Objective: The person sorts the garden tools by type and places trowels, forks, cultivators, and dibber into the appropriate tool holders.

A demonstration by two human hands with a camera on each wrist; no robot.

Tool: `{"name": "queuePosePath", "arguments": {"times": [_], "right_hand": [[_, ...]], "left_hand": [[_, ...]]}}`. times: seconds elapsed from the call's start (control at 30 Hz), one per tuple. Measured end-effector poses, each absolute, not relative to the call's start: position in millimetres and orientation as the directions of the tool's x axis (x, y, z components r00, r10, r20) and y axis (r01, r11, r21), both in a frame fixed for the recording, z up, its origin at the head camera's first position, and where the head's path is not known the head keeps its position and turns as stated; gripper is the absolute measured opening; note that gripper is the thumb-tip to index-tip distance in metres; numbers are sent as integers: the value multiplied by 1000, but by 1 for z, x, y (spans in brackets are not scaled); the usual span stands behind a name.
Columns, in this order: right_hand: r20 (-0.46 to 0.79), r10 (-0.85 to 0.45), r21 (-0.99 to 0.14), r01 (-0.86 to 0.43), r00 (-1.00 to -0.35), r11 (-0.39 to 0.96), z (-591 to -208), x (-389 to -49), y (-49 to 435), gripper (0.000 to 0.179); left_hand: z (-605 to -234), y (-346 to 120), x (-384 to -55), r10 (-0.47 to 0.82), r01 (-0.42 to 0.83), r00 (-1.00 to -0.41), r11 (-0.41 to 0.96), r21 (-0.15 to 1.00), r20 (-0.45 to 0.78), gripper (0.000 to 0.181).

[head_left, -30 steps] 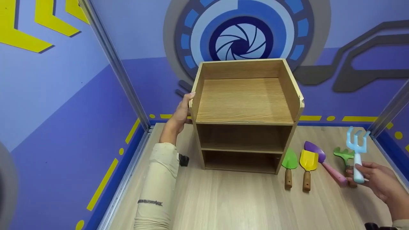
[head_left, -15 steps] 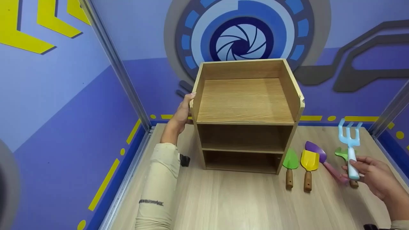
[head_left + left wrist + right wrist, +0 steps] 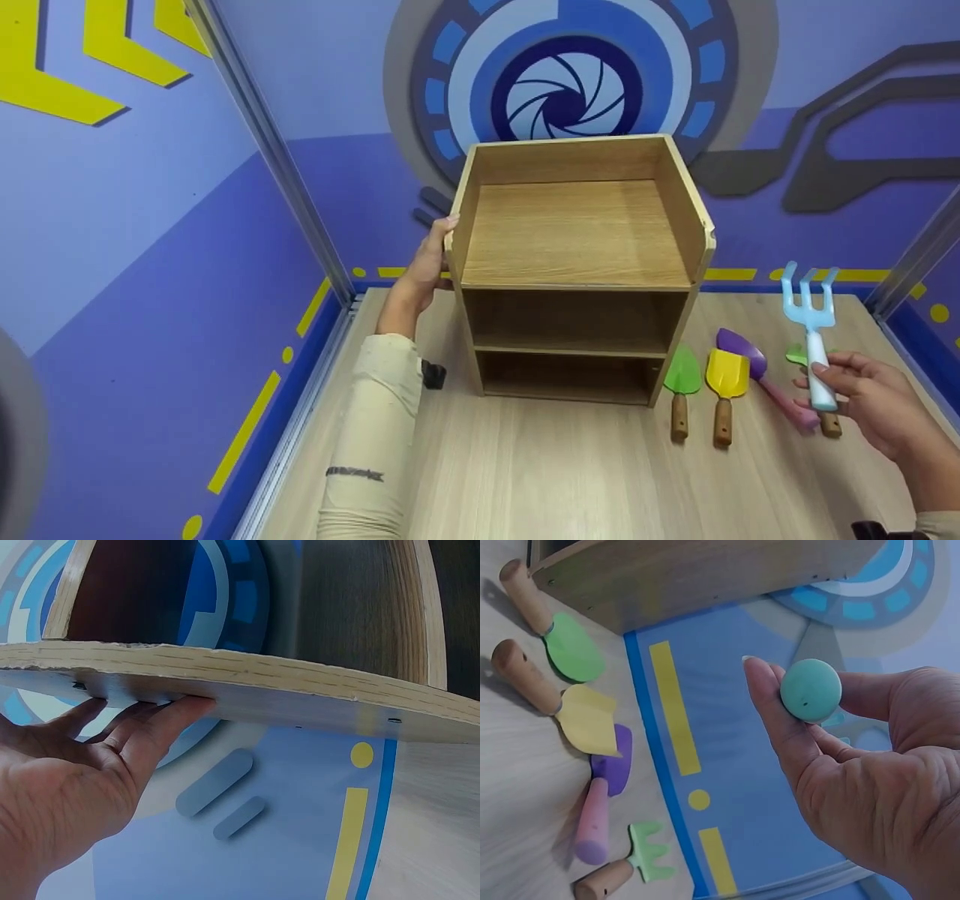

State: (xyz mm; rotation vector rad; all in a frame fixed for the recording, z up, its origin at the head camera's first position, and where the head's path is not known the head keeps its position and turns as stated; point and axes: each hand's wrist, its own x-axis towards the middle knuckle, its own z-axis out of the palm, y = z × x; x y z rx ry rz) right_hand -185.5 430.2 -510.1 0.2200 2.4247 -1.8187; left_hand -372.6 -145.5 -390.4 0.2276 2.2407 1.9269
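Note:
My left hand [image 3: 425,271] touches the outer left side of a small wooden shelf unit [image 3: 574,236]; in the left wrist view its extended fingers [image 3: 169,724] lie against that side panel. At the right, my right hand [image 3: 885,401] pinches a light blue hand fork [image 3: 819,375] by its handle, tines up, above the table. The right wrist view looks at the round handle end [image 3: 810,690] between thumb and fingers. Below it lies a green hand rake [image 3: 651,853] with a wooden handle, partly hidden by the fork and hand in the head view.
On the table [image 3: 555,472] right of the shelf lie a green trowel [image 3: 681,371], a yellow shovel [image 3: 727,375] and a purple trowel [image 3: 742,352] with a pink handle. A blue patterned wall [image 3: 337,202] stands behind the shelf, with side walls left and right.
My right hand has carried the blue hand fork a little left and up, now covering more of the green rake. The left hand stays at the shelf side.

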Motion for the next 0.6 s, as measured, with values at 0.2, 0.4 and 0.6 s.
{"name": "queuePosePath", "arguments": {"times": [0.2,0.4,0.6], "right_hand": [[-95,58,-984,103,-994,148,-500,-185,420,28],[-19,74,-997,24,-997,72,-492,-186,411,20],[29,61,-998,-26,-998,51,-479,-187,403,15]], "left_hand": [[-391,-146,-373,230,0,-973,134,991,-31,82],[-390,-145,-373,231,-7,-972,128,992,-37,80],[-391,-145,-373,235,-15,-971,123,992,-43,78]]}}
